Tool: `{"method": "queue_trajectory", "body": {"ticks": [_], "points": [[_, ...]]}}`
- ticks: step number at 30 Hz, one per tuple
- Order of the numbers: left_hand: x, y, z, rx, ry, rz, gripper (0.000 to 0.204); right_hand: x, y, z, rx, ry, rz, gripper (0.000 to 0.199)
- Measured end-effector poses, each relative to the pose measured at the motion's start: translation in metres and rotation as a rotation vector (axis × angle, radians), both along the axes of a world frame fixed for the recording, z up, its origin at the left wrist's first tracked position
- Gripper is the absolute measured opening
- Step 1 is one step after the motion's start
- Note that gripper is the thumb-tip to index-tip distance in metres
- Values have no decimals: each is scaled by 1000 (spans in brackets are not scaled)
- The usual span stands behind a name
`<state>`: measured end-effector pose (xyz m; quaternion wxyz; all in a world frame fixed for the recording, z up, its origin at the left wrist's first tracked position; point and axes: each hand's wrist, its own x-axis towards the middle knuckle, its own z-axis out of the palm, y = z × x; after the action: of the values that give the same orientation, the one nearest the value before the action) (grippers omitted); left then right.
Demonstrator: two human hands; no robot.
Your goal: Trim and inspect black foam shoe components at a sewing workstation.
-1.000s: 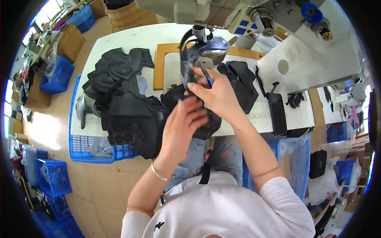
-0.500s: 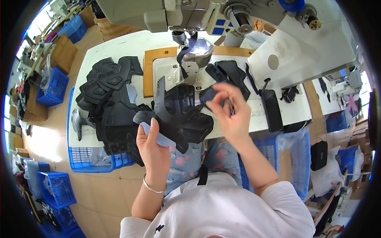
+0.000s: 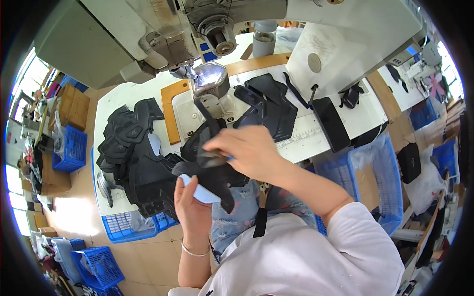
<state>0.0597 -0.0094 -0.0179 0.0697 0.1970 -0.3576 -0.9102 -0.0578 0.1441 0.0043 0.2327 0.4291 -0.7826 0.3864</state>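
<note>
We see the left hand (image 3: 191, 207) close to the lap, its thumb and fingers clamped on the edge of a black piece (image 3: 217, 178) with a pale blue patch (image 3: 201, 192) on it. The piece is at the near side of the white table (image 3: 312, 132), partly under the right hand (image 3: 251, 150). The right hand is blurry. Its fingers look pinched together on a small cutter, a grey smear with a bit of blue (image 3: 229, 158), but we can't tell if the blades are apart.

We think the cutter could nick the black piece, because the blurry hand is so near it. It could poke the left thumb too, if the left hand slid up. The left hand holds just one edge, so the piece might twist or slip into the lap if that grip went loose. A dark strip (image 3: 207, 114) sticks up near the sewing machine (image 3: 210, 81), and it could snag if we pulled hard. The pile of black pieces (image 3: 148, 172) is just beside the left hand, so a bump could make it slide.
</note>
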Motion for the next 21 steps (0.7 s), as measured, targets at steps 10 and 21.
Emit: {"method": "queue_trajectory", "body": {"ticks": [10, 21], "points": [[-42, 51, 0, 58, 59, -223, 11, -28, 124, 4, 43, -175, -569, 16], [-12, 1, 18, -51, -15, -111, 17, -117, 115, 2, 837, 306, -630, 11]]}}
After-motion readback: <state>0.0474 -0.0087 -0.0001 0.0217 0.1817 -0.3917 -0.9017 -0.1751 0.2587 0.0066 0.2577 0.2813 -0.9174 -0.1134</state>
